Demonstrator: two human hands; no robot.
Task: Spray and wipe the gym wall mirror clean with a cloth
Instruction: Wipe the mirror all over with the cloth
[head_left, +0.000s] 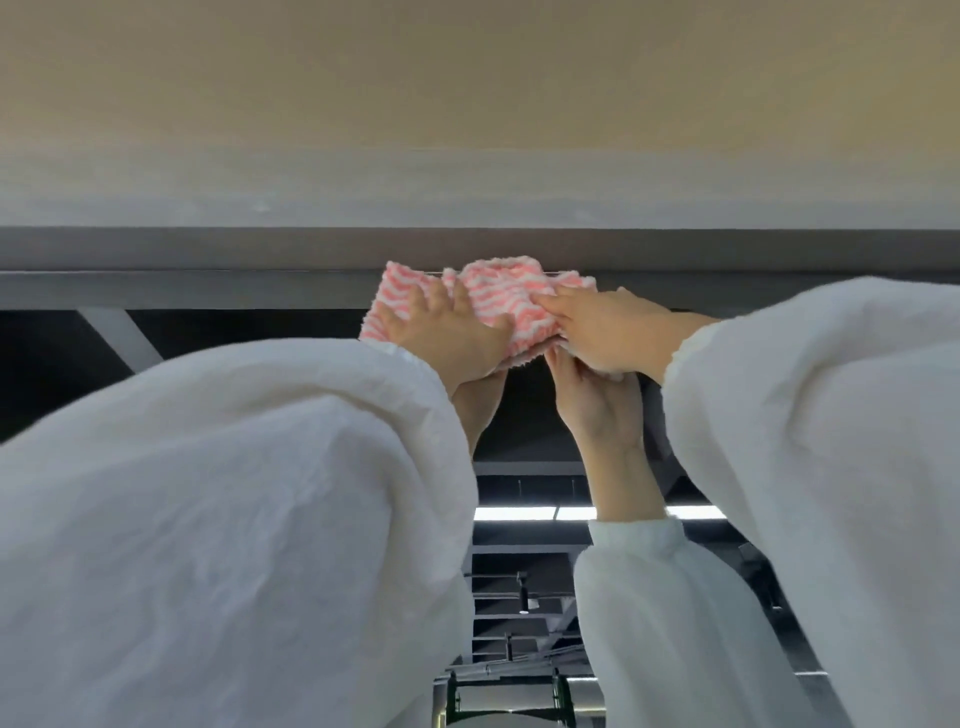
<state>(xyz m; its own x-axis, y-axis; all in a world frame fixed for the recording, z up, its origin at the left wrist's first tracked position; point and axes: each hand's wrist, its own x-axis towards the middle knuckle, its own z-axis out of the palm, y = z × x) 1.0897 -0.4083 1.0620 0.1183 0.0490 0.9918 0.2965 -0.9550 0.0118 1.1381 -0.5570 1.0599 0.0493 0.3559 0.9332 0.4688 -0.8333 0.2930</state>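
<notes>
The mirror (524, 431) fills the wall in front of me, and I am working at its top edge, just under the grey frame (208, 249) and the beige wall above. My white sleeves (234, 493) reach up on either side. The cloth (488, 296), pink and white striped, lies bunched against the glass at that top edge, its long axis running left to right along the frame. My left hand (447, 332) presses flat on the cloth's left half, fingers spread and fairly straight. My right hand (618, 327) grips its right end, fingers curled round the bunched edge. The cloth sits under and between both hands, so the next stroke, I judge, runs sideways along the edge.
</notes>
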